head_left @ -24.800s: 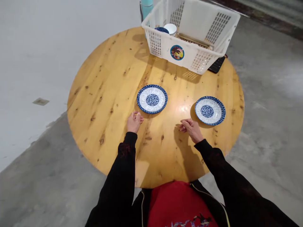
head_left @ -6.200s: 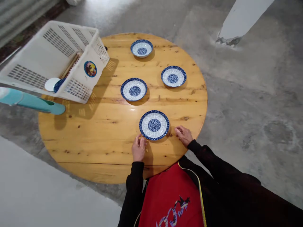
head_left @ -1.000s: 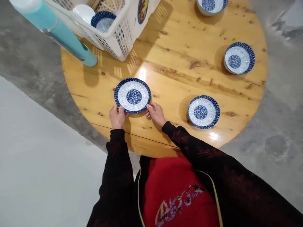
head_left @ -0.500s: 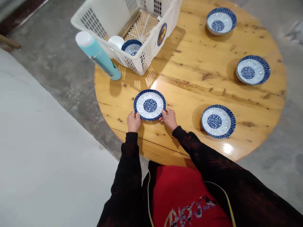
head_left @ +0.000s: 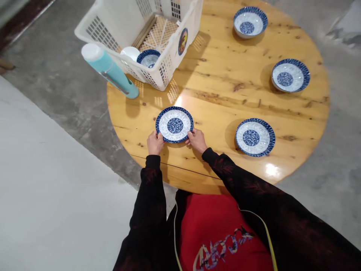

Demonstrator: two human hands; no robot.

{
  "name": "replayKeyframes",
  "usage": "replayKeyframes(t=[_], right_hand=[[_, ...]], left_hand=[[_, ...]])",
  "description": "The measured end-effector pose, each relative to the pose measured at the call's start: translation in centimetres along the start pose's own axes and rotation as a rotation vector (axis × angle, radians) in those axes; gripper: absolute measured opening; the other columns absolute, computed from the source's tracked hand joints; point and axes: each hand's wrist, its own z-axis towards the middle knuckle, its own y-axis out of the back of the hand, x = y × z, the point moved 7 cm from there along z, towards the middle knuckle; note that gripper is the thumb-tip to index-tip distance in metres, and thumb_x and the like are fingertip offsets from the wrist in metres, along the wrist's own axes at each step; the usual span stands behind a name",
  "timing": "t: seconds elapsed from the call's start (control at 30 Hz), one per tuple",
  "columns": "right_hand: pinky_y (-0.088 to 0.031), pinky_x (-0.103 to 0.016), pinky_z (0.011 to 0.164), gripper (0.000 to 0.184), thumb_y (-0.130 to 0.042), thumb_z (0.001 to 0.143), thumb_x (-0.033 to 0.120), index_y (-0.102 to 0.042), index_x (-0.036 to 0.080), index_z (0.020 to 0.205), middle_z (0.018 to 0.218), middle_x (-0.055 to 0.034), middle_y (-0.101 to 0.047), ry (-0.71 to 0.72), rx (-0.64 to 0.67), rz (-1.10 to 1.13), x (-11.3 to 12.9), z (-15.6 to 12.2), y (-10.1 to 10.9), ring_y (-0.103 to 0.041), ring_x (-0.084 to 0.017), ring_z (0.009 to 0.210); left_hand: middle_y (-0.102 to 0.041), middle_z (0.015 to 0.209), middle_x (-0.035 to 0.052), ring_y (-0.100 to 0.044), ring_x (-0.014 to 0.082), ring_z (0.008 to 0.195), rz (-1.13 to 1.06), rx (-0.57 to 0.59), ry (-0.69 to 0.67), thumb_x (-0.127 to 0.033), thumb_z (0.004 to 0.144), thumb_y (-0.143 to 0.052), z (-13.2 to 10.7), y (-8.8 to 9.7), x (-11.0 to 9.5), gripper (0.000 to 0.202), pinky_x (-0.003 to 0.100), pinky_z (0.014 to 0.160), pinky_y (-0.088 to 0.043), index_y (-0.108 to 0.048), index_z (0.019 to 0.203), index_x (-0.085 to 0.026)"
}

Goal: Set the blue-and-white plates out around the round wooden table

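A blue-and-white patterned plate point(head_left: 175, 125) is at the near left part of the round wooden table point(head_left: 214, 124). My left hand point(head_left: 155, 143) pinches its lower left rim, thumb on top. On the lower right rim my right hand point(head_left: 197, 140) has a similar grip, fingers partly under the edge. Whether the plate rests on the wood or is slightly raised I cannot tell. To the right of my right hand sits a blue-rimmed bowl point(head_left: 255, 137) with a matching pattern.
Two more matching bowls stand on the table, one at the right point(head_left: 290, 75) and one at the far side point(head_left: 250, 22). A white plastic basket point(head_left: 166, 71) at the far left holds a blue-rimmed bowl point(head_left: 148, 58), a white dish and sticks. Beside it stands a turquoise bottle point(head_left: 113, 73).
My view has shifted slightly, so the basket, bottle and bowls appear further left. Both hands keep their hold on the plate, which shows no clear movement on the table.
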Motion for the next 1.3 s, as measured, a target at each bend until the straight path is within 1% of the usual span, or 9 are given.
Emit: replayKeyframes(t=[0.17, 0.33, 0.47, 0.57, 0.73, 0.9, 1.0, 1.13, 1.3], right_hand=[[-0.048, -0.015, 0.042, 0.023, -0.049, 0.095, 0.033, -0.05, 0.017, 0.078, 0.056, 0.0011, -0.06, 0.05, 0.042, 0.031, 0.3, -1.3, 0.1, -0.061, -0.009, 0.046], [-0.047, -0.013, 0.044, 0.023, -0.049, 0.094, 0.035, -0.054, 0.016, 0.082, 0.07, -0.0004, -0.063, 0.078, 0.183, 0.082, -1.3, -5.9, 1.0, -0.061, -0.007, 0.051], [-0.048, -0.014, 0.047, 0.015, -0.051, 0.09, 0.028, -0.057, 0.015, 0.086, 0.07, 0.001, -0.061, 0.01, 0.22, 0.068, -4.1, -10.4, 4.1, -0.06, -0.006, 0.051], [-0.047, -0.015, 0.046, 0.018, -0.052, 0.088, 0.031, -0.059, 0.014, 0.089, 0.069, 0.0011, -0.061, -0.095, 0.18, 0.088, -6.6, -13.3, 7.2, -0.058, -0.006, 0.05], [-0.045, -0.016, 0.044, 0.022, -0.054, 0.086, 0.035, -0.059, 0.014, 0.088, 0.068, 0.0003, -0.062, -0.17, 0.096, 0.104, -9.1, -15.7, 10.4, -0.057, -0.007, 0.048], [-0.045, -0.017, 0.043, 0.017, -0.051, 0.086, 0.032, -0.057, 0.016, 0.088, 0.068, 0.0013, -0.062, -0.187, 0.186, 0.085, -9.7, -15.2, 10.3, -0.057, -0.008, 0.047], [-0.042, -0.016, 0.044, 0.013, -0.049, 0.086, 0.027, -0.057, 0.017, 0.085, 0.066, 0.002, -0.062, -0.129, 0.248, -0.009, -9.4, -14.5, 10.7, -0.058, -0.008, 0.047], [-0.041, -0.017, 0.048, 0.015, -0.047, 0.086, 0.024, -0.059, 0.017, 0.079, 0.062, 0.0018, -0.062, -0.006, 0.256, -0.146, -9.2, -14.2, 12.5, -0.059, -0.009, 0.049], [-0.041, -0.017, 0.048, 0.016, -0.046, 0.086, 0.025, -0.059, 0.017, 0.08, 0.065, 0.0013, -0.065, 0.015, 0.291, -0.153, -10.5, -14.1, 15.3, -0.06, -0.009, 0.049]], left_hand=[[-0.06, 0.067, 0.0028, -0.064, 0.0204, 0.065, -0.11, 0.035, 0.093, -0.04, 0.085, -0.045, -0.5, -0.6, 0.6, 0.027, 0.032, 0.062, -0.054, -0.057, 0.085, -0.016], [-0.063, 0.069, 0.0025, -0.061, 0.0151, 0.055, -0.201, 0.0, 0.136, -0.045, 0.086, -0.043, -3.4, -0.3, 1.5, 0.036, 0.029, 0.057, -0.055, -0.057, 0.097, -0.014], [-0.064, 0.071, 0.0019, -0.062, 0.0131, 0.055, -0.204, -0.081, 0.153, -0.041, 0.086, -0.046, -7.0, 0.5, 2.9, 0.033, 0.028, 0.061, -0.056, -0.058, 0.102, -0.014], [-0.065, 0.071, 0.0016, -0.063, 0.013, 0.057, -0.15, -0.107, 0.144, -0.04, 0.087, -0.046, -10.0, 0.1, 3.3, 0.033, 0.027, 0.063, -0.056, -0.059, 0.104, -0.015], [-0.069, 0.076, 0.0029, -0.066, 0.0132, 0.062, -0.09, 0.007, 0.061, -0.04, 0.092, -0.043, -15.1, -3.7, 0.9, 0.032, 0.027, 0.071, -0.055, -0.061, 0.105, -0.017], [-0.07, 0.075, 0.0022, -0.068, 0.0153, 0.07, -0.035, 0.233, -0.03, -0.036, 0.093, -0.043, -19.5, -9.3, -3.0, 0.03, 0.026, 0.073, -0.052, -0.061, 0.109, -0.019], [-0.071, 0.079, 0.0043, -0.069, 0.0172, 0.074, -0.005, 0.325, -0.068, -0.034, 0.092, -0.042, -21.2, -11.7, -4.3, 0.031, 0.028, 0.073, -0.052, -0.062, 0.109, -0.019], [-0.072, 0.084, 0.0067, -0.07, 0.0192, 0.073, -0.022, 0.331, 0.014, -0.04, 0.09, -0.044, -22.2, -12.8, -4.2, 0.033, 0.03, 0.069, -0.053, -0.062, 0.111, -0.021], [-0.071, 0.079, 0.005, -0.069, 0.0202, 0.067, -0.07, 0.231, 0.188, -0.049, 0.087, -0.044, -23.7, -12.5, -3.6, 0.039, 0.033, 0.068, -0.056, -0.06, 0.109, -0.022]])
